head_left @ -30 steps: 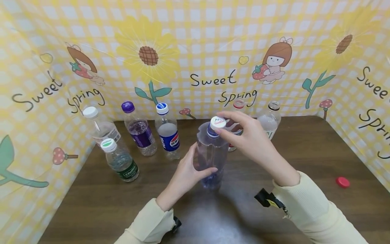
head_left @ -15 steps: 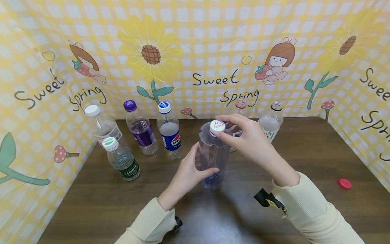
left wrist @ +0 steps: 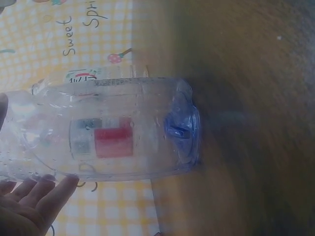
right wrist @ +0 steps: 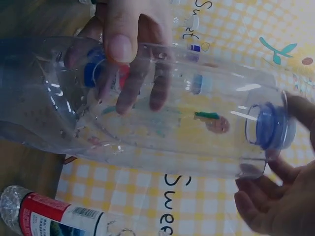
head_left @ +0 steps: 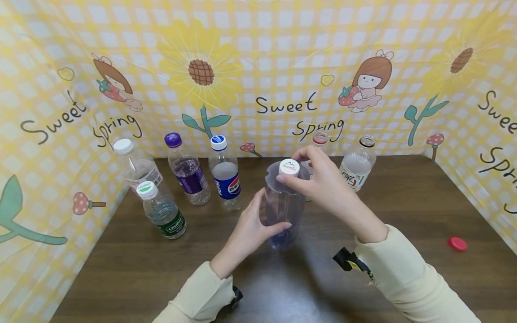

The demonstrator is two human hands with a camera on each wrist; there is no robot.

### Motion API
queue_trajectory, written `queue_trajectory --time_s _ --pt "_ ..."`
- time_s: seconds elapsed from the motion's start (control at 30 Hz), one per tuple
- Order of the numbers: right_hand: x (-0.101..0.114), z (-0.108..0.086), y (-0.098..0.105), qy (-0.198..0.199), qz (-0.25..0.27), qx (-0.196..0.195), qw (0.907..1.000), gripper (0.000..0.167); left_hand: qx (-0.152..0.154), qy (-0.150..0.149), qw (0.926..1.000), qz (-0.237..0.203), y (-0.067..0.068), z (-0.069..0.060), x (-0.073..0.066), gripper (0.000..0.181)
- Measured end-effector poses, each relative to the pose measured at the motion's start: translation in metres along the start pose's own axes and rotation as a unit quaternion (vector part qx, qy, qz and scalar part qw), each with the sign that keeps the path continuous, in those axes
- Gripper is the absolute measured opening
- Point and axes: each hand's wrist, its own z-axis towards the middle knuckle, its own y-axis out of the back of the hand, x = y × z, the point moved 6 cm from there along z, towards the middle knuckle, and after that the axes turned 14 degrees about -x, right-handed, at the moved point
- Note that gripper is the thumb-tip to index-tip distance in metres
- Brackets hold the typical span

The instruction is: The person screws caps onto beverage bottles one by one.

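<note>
At head-view centre, I see the left hand gripping the bottle, long axis upright, the right hand pinching its upward-facing cap.

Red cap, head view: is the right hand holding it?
No, the red cap lies on the table, while the right hand grips the white cap of the large bottle.

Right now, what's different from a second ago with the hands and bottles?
The right hand has turned on the white cap, its thumb shifting left. The left hand still holds the big bottle; the other bottles and red cap haven't moved.
</note>
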Motion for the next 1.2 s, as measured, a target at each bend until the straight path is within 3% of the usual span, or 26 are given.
queue_trajectory --time_s 0.13,0.27,0.4,0.73,1.03,1.2 --pt "-0.001 -0.003 0.000 0.030 0.030 0.042 0.9982 0.053 -0.001 -0.007 1.0000 -0.001 0.000 0.001 0.000 0.088" --pt "-0.002 -0.005 0.005 0.043 0.066 0.069 0.9944 0.044 -0.003 -0.009 1.0000 0.000 0.000 0.001 -0.001 0.088" --pt "-0.006 -0.005 0.009 0.036 0.080 0.063 0.9941 0.039 0.000 -0.005 1.0000 0.001 0.000 0.001 0.000 0.089" --pt "-0.011 -0.002 0.009 -0.035 0.087 0.046 0.9946 0.032 0.002 -0.001 1.0000 -0.001 0.000 0.000 0.000 0.089" --pt "-0.008 -0.001 0.003 0.015 0.075 0.060 0.9953 0.043 0.005 -0.002 1.0000 -0.004 0.001 0.000 0.000 0.089" --pt "-0.008 -0.001 0.002 0.017 0.074 0.057 0.9955 0.042 0.006 -0.007 1.0000 -0.003 0.000 0.001 0.000 0.089"
